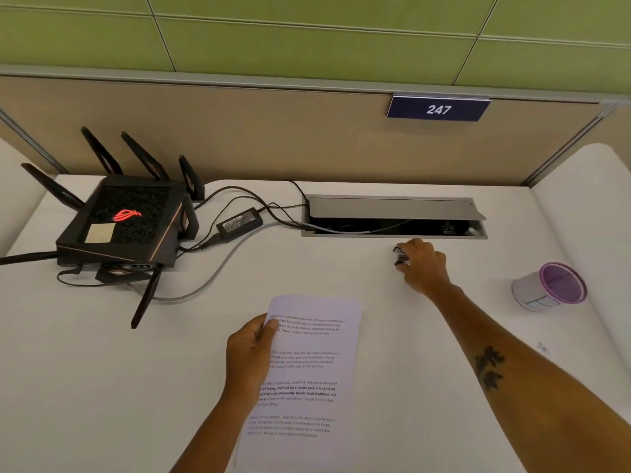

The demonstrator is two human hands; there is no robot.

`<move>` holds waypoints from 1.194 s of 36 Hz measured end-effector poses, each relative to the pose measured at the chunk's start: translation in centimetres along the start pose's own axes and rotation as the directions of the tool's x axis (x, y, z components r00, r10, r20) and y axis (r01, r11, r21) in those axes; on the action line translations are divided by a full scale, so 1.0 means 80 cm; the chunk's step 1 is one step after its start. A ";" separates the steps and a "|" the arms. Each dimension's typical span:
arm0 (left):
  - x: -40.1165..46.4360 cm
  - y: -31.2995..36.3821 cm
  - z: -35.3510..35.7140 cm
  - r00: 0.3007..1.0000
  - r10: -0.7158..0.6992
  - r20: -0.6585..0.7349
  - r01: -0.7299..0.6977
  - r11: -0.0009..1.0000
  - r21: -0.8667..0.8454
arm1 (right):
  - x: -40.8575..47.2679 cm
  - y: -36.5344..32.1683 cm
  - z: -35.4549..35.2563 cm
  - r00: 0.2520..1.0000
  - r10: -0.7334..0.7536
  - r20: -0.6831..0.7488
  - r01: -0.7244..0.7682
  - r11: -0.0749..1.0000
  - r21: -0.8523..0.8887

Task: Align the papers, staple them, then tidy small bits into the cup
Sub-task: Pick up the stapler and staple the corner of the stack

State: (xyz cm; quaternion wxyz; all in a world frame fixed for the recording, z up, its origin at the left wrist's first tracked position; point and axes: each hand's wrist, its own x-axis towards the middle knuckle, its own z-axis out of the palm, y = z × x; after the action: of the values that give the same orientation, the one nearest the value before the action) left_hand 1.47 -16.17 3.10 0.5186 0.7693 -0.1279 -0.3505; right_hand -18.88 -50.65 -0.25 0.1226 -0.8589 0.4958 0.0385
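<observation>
One white desk [102,387], beige partition [239,138], green wall [307,46], possibly a stapler [400,256].

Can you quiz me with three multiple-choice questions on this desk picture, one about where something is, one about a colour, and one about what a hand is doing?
1. Where does the cup stand?
A. right of the right hand
B. on the router
C. on the papers

2. What colour is the cup's rim?
A. red
B. purple
C. black

3. What is the left hand doing?
A. lying flat on the desk
B. holding the papers by their left edge
C. lifting the cup

Answers:
1 A, the cup sits near the desk's right side, beyond the right hand closing on the stapler.
2 B, its rim and inside show purple.
3 B, its thumb lies over the papers.
</observation>
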 end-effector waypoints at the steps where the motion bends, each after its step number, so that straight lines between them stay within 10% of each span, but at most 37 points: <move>1: 0.001 0.001 0.001 1.000 -0.003 0.000 0.003 1.000 0.003 | 0.000 0.000 0.000 1.000 0.000 -0.007 0.000 1.000 0.010; 11: -0.007 0.009 0.000 0.999 0.001 0.040 -0.003 0.999 0.043 | -0.035 -0.017 -0.006 0.998 0.059 -0.021 -0.049 0.949 0.311; 22: -0.037 0.014 -0.002 0.989 0.058 0.137 -0.075 0.990 0.120 | -0.138 -0.098 -0.075 0.973 -0.166 0.162 -0.029 0.607 0.795; 43: -0.099 0.010 -0.021 0.928 0.214 0.305 -0.304 0.908 0.289 | -0.233 -0.206 -0.131 0.748 -0.619 0.239 0.605 0.784 0.137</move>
State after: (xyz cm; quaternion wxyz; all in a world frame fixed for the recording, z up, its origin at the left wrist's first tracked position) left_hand -2.97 -10.88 7.43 0.4024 0.7670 -0.3553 -0.3515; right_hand -14.68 -29.63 16.22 0.2168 -0.9567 0.1663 0.1006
